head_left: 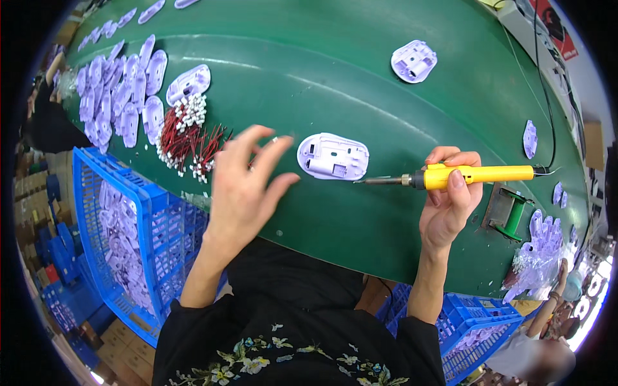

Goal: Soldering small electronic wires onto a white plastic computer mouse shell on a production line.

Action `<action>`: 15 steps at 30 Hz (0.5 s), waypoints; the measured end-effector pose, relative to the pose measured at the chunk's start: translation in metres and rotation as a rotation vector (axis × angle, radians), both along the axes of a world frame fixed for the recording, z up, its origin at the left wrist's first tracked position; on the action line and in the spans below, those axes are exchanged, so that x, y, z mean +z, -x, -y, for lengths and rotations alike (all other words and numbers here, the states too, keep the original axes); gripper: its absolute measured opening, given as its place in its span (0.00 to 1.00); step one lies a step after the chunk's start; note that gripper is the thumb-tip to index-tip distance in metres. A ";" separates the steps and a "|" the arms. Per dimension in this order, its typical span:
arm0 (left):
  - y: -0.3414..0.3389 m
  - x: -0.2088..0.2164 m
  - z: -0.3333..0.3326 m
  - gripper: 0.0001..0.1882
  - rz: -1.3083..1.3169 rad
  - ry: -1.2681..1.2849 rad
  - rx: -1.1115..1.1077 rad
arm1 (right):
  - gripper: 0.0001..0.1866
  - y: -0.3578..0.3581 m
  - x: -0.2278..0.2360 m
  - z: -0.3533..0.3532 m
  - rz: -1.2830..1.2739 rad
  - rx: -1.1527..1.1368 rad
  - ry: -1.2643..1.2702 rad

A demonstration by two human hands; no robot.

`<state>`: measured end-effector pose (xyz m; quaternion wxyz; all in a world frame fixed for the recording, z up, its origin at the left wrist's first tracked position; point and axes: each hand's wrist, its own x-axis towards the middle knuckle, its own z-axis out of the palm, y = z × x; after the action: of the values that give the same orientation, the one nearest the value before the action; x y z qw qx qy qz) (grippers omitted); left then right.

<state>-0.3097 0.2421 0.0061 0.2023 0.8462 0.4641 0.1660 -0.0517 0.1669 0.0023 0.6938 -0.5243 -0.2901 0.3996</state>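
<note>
Head view looks down on a green conveyor belt point(360, 83) with the person's two forearms coming up from the near edge. At the near left, below the belt edge, stands a blue slatted crate point(161, 238) with pale lilac plastic shells point(119, 241) piled loosely inside. A second blue crate point(479, 325) sits at the near right, also holding some of the same pale parts, though most of it is cut off.

The right hand point(449, 199) has its fingers wrapped tight around the yellow handle of a soldering iron point(460, 175). The iron lies nearly level, its long axis running left to right across the belt, the dark metal tip pointing left and the black cord leaving the right end. That tip stops just beside the right end of a white oval housing point(333, 156), which lies open side up on the belt, its long axis also left to right; I cannot tell if they touch.

The left hand point(248, 183) hovers with fingers spread apart, holding nothing, just right of a heap of red wires with white connectors point(190, 138). Farther left lie rows of lilac shells point(122, 96). Another single housing point(414, 61) rests at the far right, and a green stand point(512, 215) sits near the right hand.
</note>
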 end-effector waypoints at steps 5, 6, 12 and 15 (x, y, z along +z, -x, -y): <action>0.027 -0.018 -0.001 0.14 -0.082 0.063 0.192 | 0.15 -0.001 -0.008 -0.001 0.035 -0.006 0.034; 0.026 -0.020 -0.001 0.11 -0.042 0.051 0.177 | 0.15 0.000 -0.009 -0.002 0.035 0.007 0.041; 0.030 -0.016 -0.004 0.07 0.234 0.188 0.287 | 0.14 0.012 -0.017 -0.011 0.012 0.001 -0.044; 0.026 -0.017 -0.004 0.07 0.061 0.059 0.156 | 0.13 0.032 -0.012 -0.023 0.011 0.037 -0.021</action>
<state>-0.3353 0.2458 -0.0112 0.2277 0.7958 0.5269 0.1930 -0.0841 0.1897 -0.0099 0.6901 -0.5138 -0.3075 0.4065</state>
